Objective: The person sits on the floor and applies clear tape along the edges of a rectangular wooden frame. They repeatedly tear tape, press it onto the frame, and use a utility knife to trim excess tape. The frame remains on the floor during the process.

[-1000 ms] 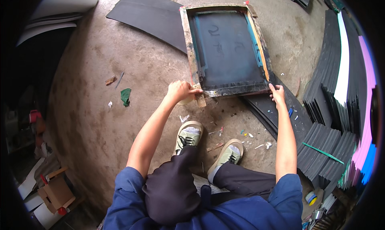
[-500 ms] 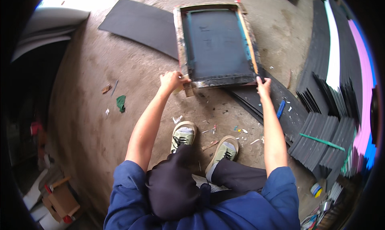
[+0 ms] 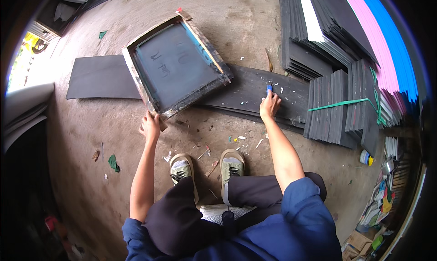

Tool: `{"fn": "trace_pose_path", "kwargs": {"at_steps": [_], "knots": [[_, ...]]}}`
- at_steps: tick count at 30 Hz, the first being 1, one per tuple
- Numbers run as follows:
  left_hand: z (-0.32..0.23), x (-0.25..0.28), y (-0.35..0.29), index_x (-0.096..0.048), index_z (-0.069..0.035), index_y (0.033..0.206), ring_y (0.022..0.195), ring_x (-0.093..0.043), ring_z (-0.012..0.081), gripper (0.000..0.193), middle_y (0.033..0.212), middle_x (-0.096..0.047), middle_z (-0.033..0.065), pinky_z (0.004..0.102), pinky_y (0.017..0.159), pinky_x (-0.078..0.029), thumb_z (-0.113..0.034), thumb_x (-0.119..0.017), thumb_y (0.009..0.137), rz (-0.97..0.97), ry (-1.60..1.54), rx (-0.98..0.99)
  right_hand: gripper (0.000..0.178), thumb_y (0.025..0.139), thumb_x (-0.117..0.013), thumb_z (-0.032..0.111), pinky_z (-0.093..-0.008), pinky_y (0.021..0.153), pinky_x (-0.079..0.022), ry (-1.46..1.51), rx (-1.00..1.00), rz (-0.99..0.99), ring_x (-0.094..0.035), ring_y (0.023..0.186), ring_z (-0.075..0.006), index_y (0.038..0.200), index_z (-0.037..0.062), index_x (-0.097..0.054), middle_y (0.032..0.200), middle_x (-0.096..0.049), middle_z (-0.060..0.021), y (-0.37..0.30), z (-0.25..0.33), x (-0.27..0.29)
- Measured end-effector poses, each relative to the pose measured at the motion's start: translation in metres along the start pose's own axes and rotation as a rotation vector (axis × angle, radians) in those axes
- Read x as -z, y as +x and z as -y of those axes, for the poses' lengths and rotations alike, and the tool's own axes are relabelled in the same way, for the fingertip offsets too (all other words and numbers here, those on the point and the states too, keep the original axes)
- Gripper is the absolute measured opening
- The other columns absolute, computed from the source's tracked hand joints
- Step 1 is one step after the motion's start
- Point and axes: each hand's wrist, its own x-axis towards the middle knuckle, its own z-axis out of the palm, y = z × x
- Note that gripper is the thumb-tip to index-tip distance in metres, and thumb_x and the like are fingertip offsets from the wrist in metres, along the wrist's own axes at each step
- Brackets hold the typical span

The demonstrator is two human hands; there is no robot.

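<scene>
A screen-printing frame (image 3: 176, 69) with worn wooden sides and a dark bluish mesh lies tilted to the left across dark sheets. My left hand (image 3: 150, 127) has its fingers closed on the near left corner, beside a small brown tab. My right hand (image 3: 270, 105) is closed round a slim blue utility knife (image 3: 269, 87), mostly hidden by the fingers. Beneath this hand is a long black board (image 3: 248, 90), speckled with white scraps. Another flat dark sheet (image 3: 101, 77) reaches out from under the frame on the left.
Stacks of black foam sheets (image 3: 300, 52) stand at right, with white, pink (image 3: 371, 38) and blue (image 3: 395, 47) ones. A bundle (image 3: 337, 106) is tied with green string. Scraps litter the concrete floor (image 3: 114, 133) near my shoes (image 3: 232, 168). A tape roll (image 3: 366, 158) lies far right.
My right hand has left the frame's near right corner and closed on the blue utility knife. The left hand stays on its corner. My view has turned to the right.
</scene>
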Motion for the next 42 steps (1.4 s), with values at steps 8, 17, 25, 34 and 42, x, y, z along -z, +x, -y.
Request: {"fn": "trace_pose_path", "kwargs": {"at_steps": [8, 17, 25, 34, 42], "knots": [[0.01, 0.007, 0.006, -0.042, -0.017, 0.129, 0.111, -0.05, 0.0298, 0.055, 0.118, -0.052, 0.0118, 0.0616, 0.091, -0.027, -0.045, -0.054, 0.084, 0.015, -0.008, 0.037, 0.059, 0.069, -0.057, -0.007, -0.0414, 0.084, -0.043, 0.283, 0.004, 0.039, -0.047, 0.099, -0.0338, 0.123, 0.0021, -0.038, 0.107, -0.039, -0.0187, -0.008, 0.057, 0.014], [0.023, 0.021, 0.017, -0.055, -0.012, 0.115, 0.103, -0.057, 0.0155, 0.062, 0.108, -0.063, 0.003, 0.0425, 0.092, -0.021, -0.045, -0.074, 0.066, 0.089, -0.423, 0.106, 0.046, 0.085, -0.044, 0.009, -0.0482, 0.069, -0.05, 0.617, 0.511, 0.536, -0.059, 0.083, -0.042, 0.127, 0.002, -0.026, 0.098, -0.056, -0.0287, -0.118, 0.232, 0.057], [0.036, 0.02, 0.02, -0.062, -0.017, 0.109, 0.098, -0.059, 0.0144, 0.05, 0.104, -0.066, 0.0012, 0.0397, 0.089, -0.022, -0.036, -0.077, 0.065, 0.155, -0.599, 0.125, 0.025, 0.094, -0.035, 0.023, -0.0533, 0.065, -0.048, 0.363, 0.661, 0.852, -0.061, 0.075, -0.0436, 0.102, -0.0005, -0.039, 0.075, -0.061, -0.0262, -0.196, 0.278, 0.065], [0.026, 0.039, 0.012, -0.061, -0.018, 0.11, 0.098, -0.06, 0.0126, 0.048, 0.105, -0.066, -0.0009, 0.0373, 0.091, -0.021, -0.035, -0.075, 0.068, 0.149, -0.55, 0.107, 0.019, 0.091, -0.038, 0.013, -0.0482, 0.065, -0.052, 0.25, 0.719, 0.743, -0.063, 0.074, -0.0403, 0.098, -0.0044, -0.04, 0.072, -0.063, -0.0245, -0.199, 0.291, 0.063], [0.026, 0.044, 0.011, -0.061, -0.017, 0.11, 0.101, -0.058, 0.0147, 0.048, 0.107, -0.065, -0.0001, 0.0381, 0.09, -0.023, -0.035, -0.075, 0.067, 0.148, -0.556, 0.109, 0.021, 0.09, -0.037, 0.012, -0.0503, 0.066, -0.051, 0.201, 0.723, 0.707, -0.062, 0.075, -0.0423, 0.099, -0.0061, -0.04, 0.074, -0.062, -0.0263, -0.2, 0.295, 0.065]]}}
